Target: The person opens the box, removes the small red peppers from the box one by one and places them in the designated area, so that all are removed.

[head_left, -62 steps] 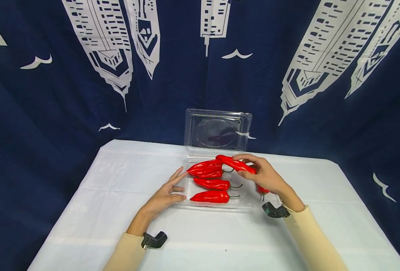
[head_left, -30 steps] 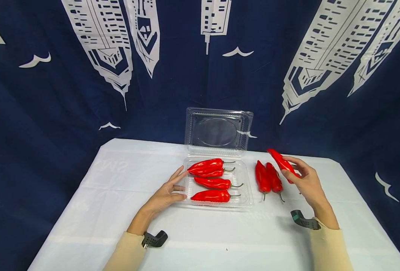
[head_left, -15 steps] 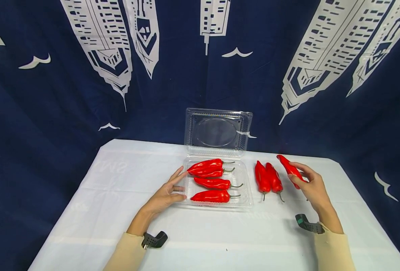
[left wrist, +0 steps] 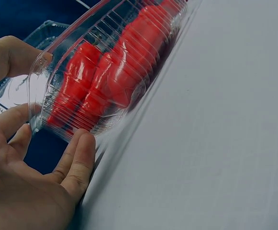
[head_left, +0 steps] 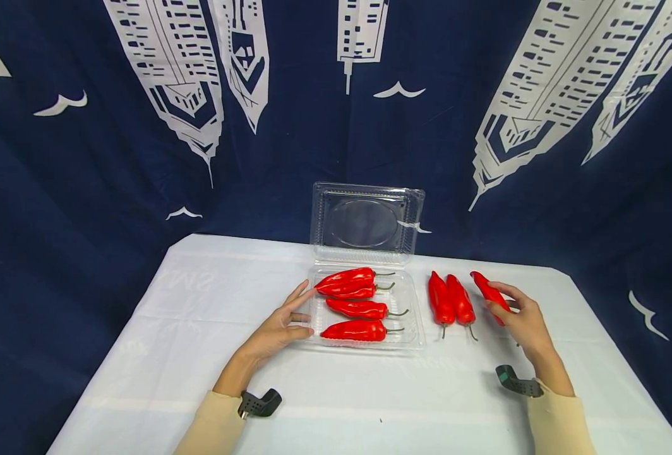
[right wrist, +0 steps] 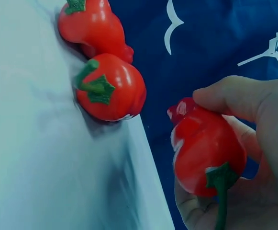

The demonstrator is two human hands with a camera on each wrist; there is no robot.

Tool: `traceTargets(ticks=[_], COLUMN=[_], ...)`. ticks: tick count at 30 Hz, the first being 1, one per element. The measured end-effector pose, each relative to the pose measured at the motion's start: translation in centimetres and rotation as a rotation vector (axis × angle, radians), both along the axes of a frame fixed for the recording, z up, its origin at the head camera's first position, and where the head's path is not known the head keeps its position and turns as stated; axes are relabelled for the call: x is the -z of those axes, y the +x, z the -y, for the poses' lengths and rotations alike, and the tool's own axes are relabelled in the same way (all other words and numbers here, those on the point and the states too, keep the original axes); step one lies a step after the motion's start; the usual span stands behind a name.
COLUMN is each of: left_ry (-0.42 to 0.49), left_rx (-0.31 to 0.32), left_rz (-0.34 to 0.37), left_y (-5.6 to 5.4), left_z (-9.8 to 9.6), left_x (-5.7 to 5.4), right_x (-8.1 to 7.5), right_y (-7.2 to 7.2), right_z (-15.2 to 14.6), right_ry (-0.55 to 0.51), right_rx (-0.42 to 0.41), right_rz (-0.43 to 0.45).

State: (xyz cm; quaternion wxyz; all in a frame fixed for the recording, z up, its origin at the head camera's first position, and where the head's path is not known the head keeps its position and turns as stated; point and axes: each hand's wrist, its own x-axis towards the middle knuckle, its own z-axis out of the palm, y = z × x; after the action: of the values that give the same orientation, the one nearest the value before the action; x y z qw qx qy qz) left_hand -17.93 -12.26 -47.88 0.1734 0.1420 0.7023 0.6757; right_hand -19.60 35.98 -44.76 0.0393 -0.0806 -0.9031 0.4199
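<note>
Several red peppers (head_left: 354,330) lie in the base of a clear plastic clamshell box (head_left: 418,341), whose lid (head_left: 364,221) stands raised behind them. My left hand (head_left: 279,325) rests against the box's left end, its fingers spread and touching the wall and rim; through that wall the left wrist view shows peppers (left wrist: 136,52). My right hand (head_left: 520,316) pinches another red pepper (head_left: 488,294) between thumb and fingers, right of the box. In the right wrist view this pepper (right wrist: 208,148) has its green stem pointing down, and fingers partly hide it.
Two red peppers, one on the left (head_left: 441,298) and one on the right (head_left: 460,298), lie side by side between the box and my right hand. They sit on a white-covered table (head_left: 336,404). A dark blue curtain (head_left: 290,158) with white building prints hangs behind.
My right hand has moved from above the box to the right, carrying the pepper past the two on the table, then lowered it toward the tabletop. My left hand has stayed at the box.
</note>
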Motion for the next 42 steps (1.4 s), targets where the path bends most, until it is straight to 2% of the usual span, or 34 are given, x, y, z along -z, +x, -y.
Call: traceTargets(ticks=[12,24,29,42], left_ry=[-0.002,0.008,0.010,0.009], left_rx=[-0.010,0.000,0.002,0.002], left_rz=[0.005,0.000,-0.001,-0.006], left_y=[0.1,0.0,0.0,-0.1], left_z=[0.0,0.1,0.1,0.2], left_x=[-0.1,0.3,0.3,0.2], right_x=[1.2,1.8,1.9,2.4], right_y=[-0.3,-1.1,-1.4,-1.8], right_z=[0.2,0.7,0.9,0.5], right_ry=[0.023,-0.045,-0.038,-0.041], right_rx=[0.042,0.072,0.078,0.025], right_rz=[0.096,0.150,0.167,0.160])
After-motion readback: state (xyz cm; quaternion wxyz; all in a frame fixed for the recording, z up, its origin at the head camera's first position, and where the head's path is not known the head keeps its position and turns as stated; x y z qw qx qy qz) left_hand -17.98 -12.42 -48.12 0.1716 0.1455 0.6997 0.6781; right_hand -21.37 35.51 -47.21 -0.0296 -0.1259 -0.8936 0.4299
